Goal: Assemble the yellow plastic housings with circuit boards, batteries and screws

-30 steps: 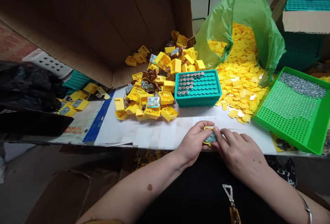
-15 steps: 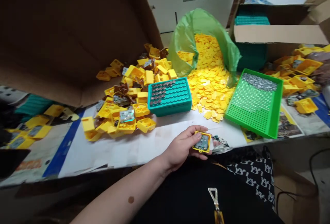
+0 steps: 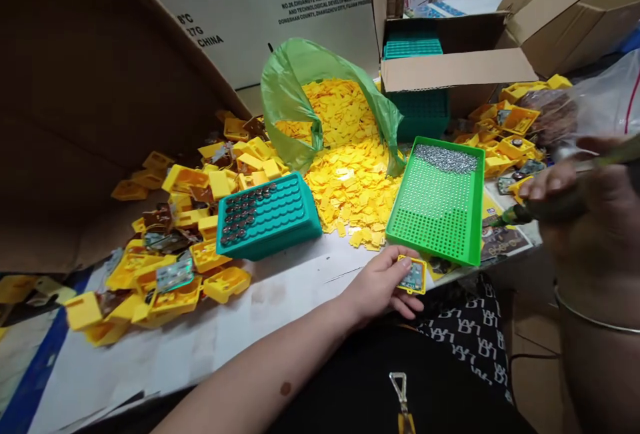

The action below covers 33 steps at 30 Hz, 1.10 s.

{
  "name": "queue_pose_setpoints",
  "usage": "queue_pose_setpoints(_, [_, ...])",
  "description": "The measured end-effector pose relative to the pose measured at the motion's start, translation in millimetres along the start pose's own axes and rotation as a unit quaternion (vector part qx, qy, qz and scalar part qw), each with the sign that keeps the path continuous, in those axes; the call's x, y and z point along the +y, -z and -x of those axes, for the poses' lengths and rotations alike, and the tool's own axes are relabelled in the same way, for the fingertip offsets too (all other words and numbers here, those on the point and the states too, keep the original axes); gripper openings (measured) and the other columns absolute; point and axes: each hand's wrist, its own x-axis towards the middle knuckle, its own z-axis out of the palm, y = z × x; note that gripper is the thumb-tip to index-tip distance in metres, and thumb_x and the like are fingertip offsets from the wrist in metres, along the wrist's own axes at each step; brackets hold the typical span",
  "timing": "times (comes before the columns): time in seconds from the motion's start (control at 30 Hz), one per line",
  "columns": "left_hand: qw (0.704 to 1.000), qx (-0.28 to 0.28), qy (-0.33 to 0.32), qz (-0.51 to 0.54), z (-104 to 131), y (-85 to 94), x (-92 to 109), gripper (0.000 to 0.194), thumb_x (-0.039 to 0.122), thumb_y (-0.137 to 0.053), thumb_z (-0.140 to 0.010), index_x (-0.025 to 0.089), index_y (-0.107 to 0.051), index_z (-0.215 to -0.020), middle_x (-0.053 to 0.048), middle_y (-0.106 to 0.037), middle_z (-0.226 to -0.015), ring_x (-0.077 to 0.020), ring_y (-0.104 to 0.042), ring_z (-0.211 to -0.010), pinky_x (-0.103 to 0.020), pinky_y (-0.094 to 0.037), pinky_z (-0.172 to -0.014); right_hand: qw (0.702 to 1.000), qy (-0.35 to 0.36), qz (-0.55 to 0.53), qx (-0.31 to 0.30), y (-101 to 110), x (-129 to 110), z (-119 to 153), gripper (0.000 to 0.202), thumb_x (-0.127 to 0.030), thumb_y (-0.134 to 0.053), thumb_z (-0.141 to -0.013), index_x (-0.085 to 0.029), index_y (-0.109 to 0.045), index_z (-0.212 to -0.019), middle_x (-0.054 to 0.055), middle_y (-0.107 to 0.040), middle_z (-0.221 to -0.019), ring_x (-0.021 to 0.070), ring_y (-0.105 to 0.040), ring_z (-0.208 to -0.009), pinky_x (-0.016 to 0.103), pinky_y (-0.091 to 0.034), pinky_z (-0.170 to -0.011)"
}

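My left hand [image 3: 375, 284] is closed on a small yellow case [image 3: 413, 277] at the table's front edge. A circuit board shows inside the case, and my thumb lies over its upper left corner. At the right, my right hand [image 3: 600, 214] is wrapped around a dark green electric screwdriver [image 3: 555, 209], blurred by motion. The screwdriver's tip points left, near the lower right side of a bright green perforated tray [image 3: 435, 237]. Small silver screws [image 3: 446, 159] lie in the tray's far end. The screwdriver and the case are apart.
Left of centre stands a teal tray [image 3: 287, 221] with dark round pieces in some hollows. Yellow cases [image 3: 175, 274] are heaped beside it. A green bag [image 3: 285, 81] spills flat yellow pieces [image 3: 345, 187]. An open cardboard box [image 3: 460, 67] stands at the back right.
My right hand has come into view at the right with the electric screwdriver. The view has turned right, so the table's things appear farther left. My left hand still holds the yellow case.
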Motion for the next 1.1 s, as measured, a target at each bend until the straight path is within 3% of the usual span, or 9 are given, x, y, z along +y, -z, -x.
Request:
queue_pose_setpoints(0.1, [1.0, 0.006, 0.0, -0.016, 0.5, 1.6, -1.6, 0.023, 0.035, -0.045, -0.085, 0.02, -0.045, -0.104, 0.001, -0.051, -0.076, -0.0111, -0.063, -0.05, -0.02, -0.05, -0.044, 0.996, -0.036, -0.077, -0.005, -18.1, 11.6, -0.8, 0.011, -0.019, -0.067, -0.071, -0.02, -0.059, -0.078, -0.003, -0.05, -0.054, 0.0117, -0.051, -0.045, 0.032, -0.043, -0.05])
queue_pose_setpoints(0.2, [1.0, 0.007, 0.004, -0.019, 0.3, 2.6, -2.2, 0.026, 0.038, -0.047, -0.085, 0.02, -0.045, -0.103, 0.001, -0.052, -0.077, -0.0107, -0.063, -0.052, -0.02, -0.05, -0.047, 0.994, -0.043, -0.096, -0.025, -23.7, 23.7, 1.2, 0.009, -0.014, -0.064, -0.072, -0.019, -0.057, -0.072, -0.002, -0.05, -0.056, 0.0121, -0.052, -0.047, 0.033, -0.044, -0.052])
queue_pose_setpoints(0.63, [0.999, 0.004, 0.035, -0.007, -0.7, 3.9, 2.4, 0.032, 0.044, -0.05, -0.082, 0.019, -0.045, -0.103, 0.0, -0.055, -0.074, -0.0124, -0.065, -0.056, -0.021, -0.051, -0.049, 0.995, -0.06, -0.081, -0.027, -33.9, 43.0, 3.1, 0.018, -0.029, -0.068, -0.071, -0.022, -0.054, -0.079, -0.004, -0.046, -0.058, 0.0119, -0.049, -0.047, 0.032, -0.043, -0.048])
queue_pose_setpoints(1.1, [1.0, 0.008, 0.011, -0.006, -1.8, 3.7, -2.1, 0.031, 0.043, -0.05, -0.083, 0.019, -0.045, -0.103, 0.0, -0.055, -0.075, -0.0125, -0.065, -0.056, -0.021, -0.052, -0.049, 0.999, -0.041, -0.014, -0.021, -31.8, 45.9, 7.7, 0.022, -0.033, -0.072, -0.069, -0.022, -0.059, -0.084, -0.002, -0.053, -0.062, 0.0135, -0.053, -0.053, 0.034, -0.048, -0.055])
